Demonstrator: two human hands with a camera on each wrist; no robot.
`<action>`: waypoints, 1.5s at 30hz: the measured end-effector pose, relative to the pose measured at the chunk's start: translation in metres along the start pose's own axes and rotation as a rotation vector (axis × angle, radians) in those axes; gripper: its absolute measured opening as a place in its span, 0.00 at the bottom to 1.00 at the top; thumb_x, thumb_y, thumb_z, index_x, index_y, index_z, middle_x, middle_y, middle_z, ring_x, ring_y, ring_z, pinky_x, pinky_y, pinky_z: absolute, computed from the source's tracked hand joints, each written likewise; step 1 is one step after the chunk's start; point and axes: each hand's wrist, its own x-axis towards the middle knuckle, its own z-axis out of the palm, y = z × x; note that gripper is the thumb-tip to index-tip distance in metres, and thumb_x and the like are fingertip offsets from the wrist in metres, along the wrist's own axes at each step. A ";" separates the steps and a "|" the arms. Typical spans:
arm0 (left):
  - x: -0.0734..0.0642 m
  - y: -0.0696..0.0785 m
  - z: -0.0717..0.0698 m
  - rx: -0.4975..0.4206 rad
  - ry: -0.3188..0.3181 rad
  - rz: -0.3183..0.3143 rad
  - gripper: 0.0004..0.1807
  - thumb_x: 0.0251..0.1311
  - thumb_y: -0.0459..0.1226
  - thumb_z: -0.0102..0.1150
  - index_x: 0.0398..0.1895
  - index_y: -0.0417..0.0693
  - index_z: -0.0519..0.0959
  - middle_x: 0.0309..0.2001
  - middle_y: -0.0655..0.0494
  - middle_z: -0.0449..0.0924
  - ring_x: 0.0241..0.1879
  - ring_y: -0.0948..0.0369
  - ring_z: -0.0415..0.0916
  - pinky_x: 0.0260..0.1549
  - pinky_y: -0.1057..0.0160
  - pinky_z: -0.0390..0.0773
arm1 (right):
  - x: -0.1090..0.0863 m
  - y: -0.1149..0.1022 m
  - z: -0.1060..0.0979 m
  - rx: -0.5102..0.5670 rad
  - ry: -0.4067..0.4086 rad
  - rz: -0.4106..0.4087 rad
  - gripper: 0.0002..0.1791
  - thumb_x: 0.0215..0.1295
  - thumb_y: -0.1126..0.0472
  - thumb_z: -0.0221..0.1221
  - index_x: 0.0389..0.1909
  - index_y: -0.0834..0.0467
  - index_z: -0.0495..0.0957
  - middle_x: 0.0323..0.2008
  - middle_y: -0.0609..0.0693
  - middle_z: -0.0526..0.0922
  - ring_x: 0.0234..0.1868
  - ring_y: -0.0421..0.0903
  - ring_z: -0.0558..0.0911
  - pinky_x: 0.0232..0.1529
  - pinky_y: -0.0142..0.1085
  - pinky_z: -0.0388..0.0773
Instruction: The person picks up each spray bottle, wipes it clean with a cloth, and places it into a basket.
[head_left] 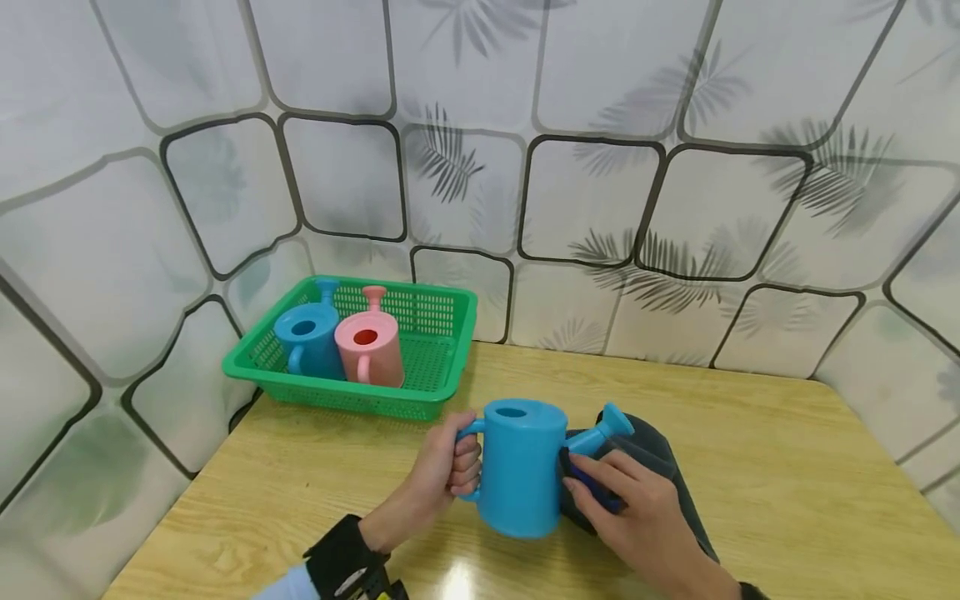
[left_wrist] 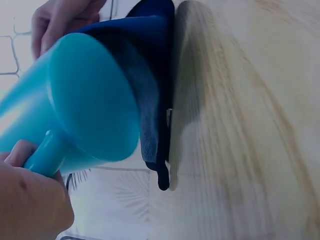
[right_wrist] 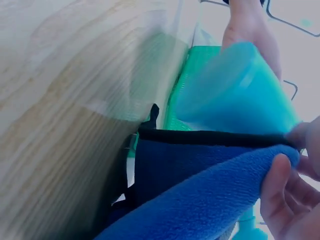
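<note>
A blue watering can (head_left: pixel 522 475) stands upright in the head view, held over the table by its handle, which my left hand (head_left: pixel 444 462) grips. Its spout points right. My right hand (head_left: pixel 637 508) pinches the edge of a dark blue cloth (right_wrist: pixel 210 185) with a black border, right beside the can's wall below the spout. In the left wrist view the cloth (left_wrist: pixel 145 95) hangs behind the can's round base. The rest of the cloth drapes down toward the tabletop, partly hidden by the right hand in the head view.
A green plastic basket (head_left: pixel 450 390) sits at the back left of the wooden table (head_left: pixel 787 483). Inside it stand another blue watering can (head_left: pixel 318 354) and a pink watering can (head_left: pixel 381 358). A patterned curtain (head_left: pixel 465 200) closes off the back and sides.
</note>
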 end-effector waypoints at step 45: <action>-0.008 0.003 0.008 -0.071 0.033 0.001 0.28 0.78 0.50 0.41 0.15 0.55 0.54 0.11 0.67 0.52 0.10 0.71 0.52 0.14 0.73 0.56 | -0.003 0.002 -0.004 -0.084 -0.005 -0.002 0.16 0.56 0.63 0.74 0.46 0.55 0.87 0.28 0.38 0.77 0.26 0.28 0.69 0.25 0.16 0.64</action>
